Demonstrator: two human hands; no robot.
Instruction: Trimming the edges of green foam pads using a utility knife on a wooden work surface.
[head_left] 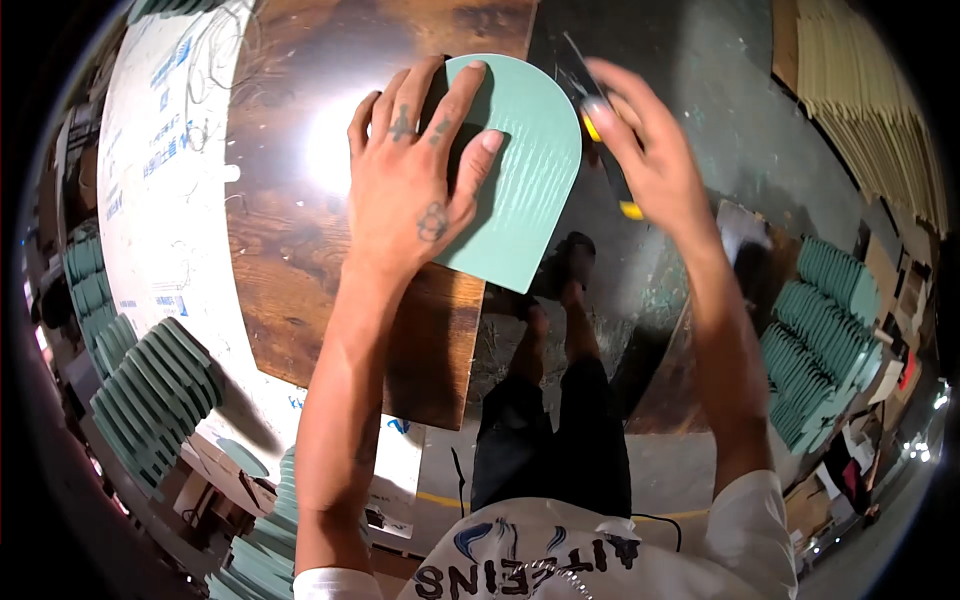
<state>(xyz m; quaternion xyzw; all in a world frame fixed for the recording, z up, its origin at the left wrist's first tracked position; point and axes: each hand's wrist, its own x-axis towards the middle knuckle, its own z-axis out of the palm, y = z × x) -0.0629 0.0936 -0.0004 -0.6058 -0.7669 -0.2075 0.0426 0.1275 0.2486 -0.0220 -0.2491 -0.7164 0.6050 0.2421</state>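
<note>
My left hand [415, 160] lies spread over the left part of a pale green, arch-topped panel [530, 160]. Its thumb and index finger rest on the panel's face, and the hand hides the panel's left edge. The panel lies on a dark wood-grain board [290, 50] and juts out past the board's right edge. Just off the panel's curved right side, my right hand [650, 150] is closed around a black and yellow utility knife [630, 208]. The thin blade sticks out at the top, pointing up and left; the hand is slightly blurred.
Under the board is a white printed sheet [150, 215]. Stacks of similar green panels [160, 395] stand at the left, with more green stacks [820, 330] at the right. Tan sheets [865, 110] are piled at the far right. Dark floor [700, 60] shows beyond the board's right edge.
</note>
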